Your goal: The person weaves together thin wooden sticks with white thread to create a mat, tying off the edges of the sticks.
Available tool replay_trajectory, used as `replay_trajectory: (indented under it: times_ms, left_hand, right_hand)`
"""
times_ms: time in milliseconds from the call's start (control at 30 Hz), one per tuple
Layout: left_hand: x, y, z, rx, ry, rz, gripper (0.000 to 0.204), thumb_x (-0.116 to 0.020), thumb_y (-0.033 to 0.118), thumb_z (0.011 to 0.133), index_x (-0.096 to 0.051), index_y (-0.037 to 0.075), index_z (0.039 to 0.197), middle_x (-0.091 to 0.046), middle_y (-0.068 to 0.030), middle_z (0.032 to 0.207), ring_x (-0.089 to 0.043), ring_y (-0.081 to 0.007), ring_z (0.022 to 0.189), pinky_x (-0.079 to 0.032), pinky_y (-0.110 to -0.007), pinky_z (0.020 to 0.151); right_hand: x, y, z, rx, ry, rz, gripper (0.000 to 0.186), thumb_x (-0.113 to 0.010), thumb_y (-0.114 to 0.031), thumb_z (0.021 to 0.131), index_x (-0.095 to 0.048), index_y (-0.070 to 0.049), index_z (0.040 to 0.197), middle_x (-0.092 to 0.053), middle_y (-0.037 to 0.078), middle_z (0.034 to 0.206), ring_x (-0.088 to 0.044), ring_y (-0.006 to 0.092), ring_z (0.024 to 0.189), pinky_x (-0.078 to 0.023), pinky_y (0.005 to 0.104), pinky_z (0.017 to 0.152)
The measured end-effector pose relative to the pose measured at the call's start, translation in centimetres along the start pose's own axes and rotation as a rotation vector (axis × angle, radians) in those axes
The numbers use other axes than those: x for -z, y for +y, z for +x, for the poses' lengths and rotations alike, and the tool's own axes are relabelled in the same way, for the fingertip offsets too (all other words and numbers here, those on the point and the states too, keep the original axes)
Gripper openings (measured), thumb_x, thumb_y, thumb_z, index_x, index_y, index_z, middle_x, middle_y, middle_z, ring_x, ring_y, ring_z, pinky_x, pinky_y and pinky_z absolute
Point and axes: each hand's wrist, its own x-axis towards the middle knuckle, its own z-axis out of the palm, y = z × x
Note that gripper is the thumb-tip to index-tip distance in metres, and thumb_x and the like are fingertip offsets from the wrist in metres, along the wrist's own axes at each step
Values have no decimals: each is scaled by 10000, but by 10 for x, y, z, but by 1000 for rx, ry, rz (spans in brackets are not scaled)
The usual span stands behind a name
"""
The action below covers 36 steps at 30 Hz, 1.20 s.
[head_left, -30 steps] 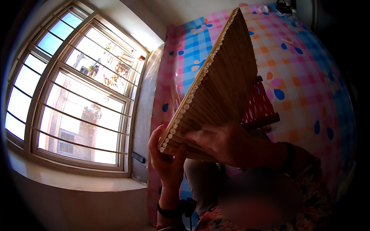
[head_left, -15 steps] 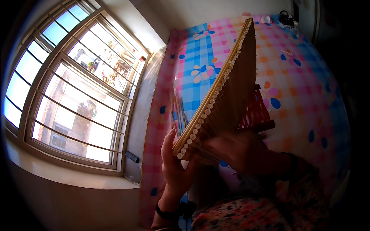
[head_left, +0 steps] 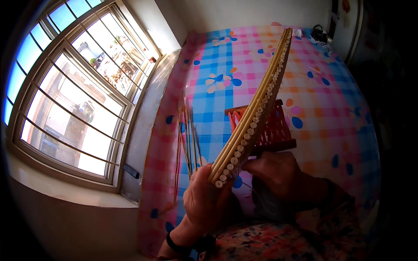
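A long panel of pale stalks stands tilted on its side. Round, white cut ends line its edge, and longer stalks run along it. My left hand is closed around its near end, thumb on top. Beside the panel's right face, close to that end, my right hand has its fingers pinched together; whatever they hold is hidden. A fine thread shows below that hand. Just past the right hand, partly behind the panel, lies a red lattice piece between two dark bars.
Several thin loose stalks lie left of the panel on a checked, flowered cloth. A black remote rests on the sill under a barred window. Dark and white items sit at the far right corner.
The panel has turned more edge-on, its near end shifting right, uncovering more of the red lattice piece. My right hand, blurred before, is clearer and slightly farther right. The view has shifted too.
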Motion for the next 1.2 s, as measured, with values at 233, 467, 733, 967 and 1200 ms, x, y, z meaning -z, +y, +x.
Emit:
replay_trajectory:
  times_ms: [233, 467, 733, 967, 1200]
  left_hand:
    - [6, 8, 1, -86, -9, 23, 602, -752, 59, 728, -410, -118, 1190, -582, -254, 959, -619, -377, 809, -523, -397, 662]
    - [5, 10, -5, -48, -35, 6, 636, -765, 39, 707, -399, -101, 1208, -569, -261, 1003, -607, -356, 873, -515, -399, 729]
    - [-5, 9, -8, -157, 12, -33, 642, -763, 16, 694, -393, -82, 1209, -563, -263, 1015, -609, -350, 884, -522, -413, 752]
    - [5, 25, 5, -49, -116, 51, 573, -724, 46, 733, -398, -102, 1180, -573, -243, 967, -613, -381, 835, -524, -396, 679]
    - [11, 31, 6, 64, -194, 65, 491, -725, 101, 761, -452, -54, 1138, -588, -199, 959, -624, -333, 815, -505, -371, 692]
  right_hand:
    - [-4, -4, -5, -9, 3, -48, 289, -617, -8, 725, -604, -35, 1012, -562, 110, 730, -598, 255, 583, -479, 345, 492]
    - [-3, -4, -14, -32, 5, 14, 286, -633, -24, 735, -602, -49, 1019, -584, 117, 783, -615, 268, 623, -492, 350, 505]
    - [16, -16, -24, -214, -110, 11, 250, -616, -42, 828, -611, -55, 1078, -648, 145, 885, -657, 295, 775, -524, 335, 659]
    - [21, -22, -29, -311, -74, 187, 222, -600, -66, 859, -623, -57, 1080, -651, 141, 851, -660, 243, 721, -512, 320, 617]
    - [22, -21, -29, -151, -67, 48, 236, -621, -74, 836, -622, -72, 1071, -634, 124, 783, -630, 269, 613, -497, 335, 526]
